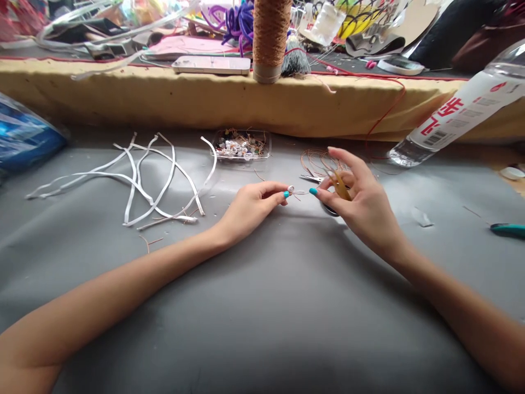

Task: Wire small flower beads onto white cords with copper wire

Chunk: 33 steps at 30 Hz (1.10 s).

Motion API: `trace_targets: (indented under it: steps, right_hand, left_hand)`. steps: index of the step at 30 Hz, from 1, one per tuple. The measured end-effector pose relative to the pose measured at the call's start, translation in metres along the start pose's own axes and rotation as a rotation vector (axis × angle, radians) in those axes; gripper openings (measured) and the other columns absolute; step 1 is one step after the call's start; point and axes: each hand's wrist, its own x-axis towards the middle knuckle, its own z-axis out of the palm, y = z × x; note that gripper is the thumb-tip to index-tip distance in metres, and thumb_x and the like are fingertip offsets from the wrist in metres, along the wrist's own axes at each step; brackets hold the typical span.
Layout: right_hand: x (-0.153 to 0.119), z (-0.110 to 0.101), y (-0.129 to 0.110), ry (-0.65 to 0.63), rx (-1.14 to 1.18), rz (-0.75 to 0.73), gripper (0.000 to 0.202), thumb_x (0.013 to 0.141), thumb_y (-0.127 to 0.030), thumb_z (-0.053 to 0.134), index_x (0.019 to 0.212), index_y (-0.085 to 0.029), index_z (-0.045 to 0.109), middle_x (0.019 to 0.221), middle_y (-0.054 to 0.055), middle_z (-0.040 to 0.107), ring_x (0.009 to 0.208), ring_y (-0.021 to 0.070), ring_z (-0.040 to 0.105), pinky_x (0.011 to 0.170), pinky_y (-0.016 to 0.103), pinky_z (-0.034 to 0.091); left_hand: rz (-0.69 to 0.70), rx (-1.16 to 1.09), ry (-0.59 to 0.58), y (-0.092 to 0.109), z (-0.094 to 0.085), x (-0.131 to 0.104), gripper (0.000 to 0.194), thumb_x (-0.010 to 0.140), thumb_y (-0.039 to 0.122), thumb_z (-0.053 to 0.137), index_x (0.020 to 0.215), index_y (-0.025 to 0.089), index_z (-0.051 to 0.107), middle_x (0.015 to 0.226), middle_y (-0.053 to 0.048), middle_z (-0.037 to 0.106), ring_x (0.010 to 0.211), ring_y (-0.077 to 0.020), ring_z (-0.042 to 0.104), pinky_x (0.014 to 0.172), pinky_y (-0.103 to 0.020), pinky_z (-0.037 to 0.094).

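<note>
My left hand (252, 210) pinches a small white bead-like piece (291, 189) between thumb and fingertips. Thin copper-coloured wires (301, 192) stick out from it to the right, toward my other hand. In my right hand (365, 205) a pair of gold tweezers (340, 187) rests among the curled fingers, its points upward; the index finger is raised. The right thumb tip is close to the wire ends, and I cannot tell whether it touches them. Scissors (310, 178) lie on the table behind and beneath my right hand, partly hidden, beside a loose coil of copper wire (314, 161).
White flat strips (151, 205) lie loosely to the left. Behind stands a clear tray (241, 157) of small beads. A water bottle (451, 115) leans at right, near a teal-handled tool (508, 230). A phone (211, 65) and thread spool (270, 41) sit on the back ledge.
</note>
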Motion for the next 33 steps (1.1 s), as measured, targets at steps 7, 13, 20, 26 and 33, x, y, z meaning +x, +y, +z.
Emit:
trace_targets:
  steps: [7,13,20,26,33]
  right_hand:
    - [0.005,-0.004,0.006,-0.189,-0.442,-0.155,0.019,0.078,-0.029,0.050,0.062,-0.019,0.055,0.057,0.000,0.050,0.054,0.0120,0.041,0.053,0.026,0.030]
    - [0.002,-0.002,0.004,-0.239,-0.408,-0.100,0.027,0.081,-0.032,0.044,0.058,-0.019,0.050,0.056,0.000,0.048,0.051,0.0115,0.039,0.050,0.025,0.028]
    - [0.002,-0.001,0.003,-0.326,-0.491,-0.201,0.018,0.077,-0.026,0.048,0.066,-0.018,0.059,0.069,0.004,0.054,0.062,0.0144,0.047,0.057,0.026,0.032]
    - [-0.011,0.005,-0.007,-0.416,-0.363,-0.117,0.026,0.077,-0.031,0.050,0.056,-0.017,0.052,0.055,0.000,0.048,0.054,0.0109,0.040,0.052,0.024,0.028]
    - [-0.012,0.004,-0.007,-0.245,-0.087,0.067,0.033,0.076,-0.044,0.051,0.060,-0.017,0.056,0.051,-0.002,0.042,0.047,0.0086,0.032,0.047,0.024,0.025]
  left_hand:
    - [-0.008,-0.008,0.069,-0.002,-0.002,0.002,0.033,0.080,0.036,0.049,0.103,0.016,0.061,0.087,-0.003,0.062,0.065,-0.0092,0.050,0.060,-0.021,0.040]
    - [0.201,0.313,0.178,-0.001,-0.009,0.008,0.019,0.082,0.027,0.048,0.079,0.015,0.063,0.074,-0.002,0.061,0.067,-0.0112,0.051,0.066,-0.022,0.037]
    - [0.250,0.584,0.204,-0.005,-0.015,0.014,0.022,0.082,0.020,0.046,0.064,0.015,0.057,0.066,-0.002,0.056,0.065,-0.0128,0.048,0.064,-0.024,0.034]
    - [0.143,0.368,0.171,0.001,-0.015,0.013,0.024,0.082,0.029,0.047,0.068,0.015,0.059,0.066,-0.001,0.058,0.063,-0.0104,0.049,0.061,-0.022,0.034]
    - [-0.034,0.002,0.029,0.013,-0.008,0.003,0.042,0.079,0.050,0.044,0.069,0.013,0.062,0.062,0.000,0.056,0.049,-0.0068,0.038,0.048,-0.020,0.029]
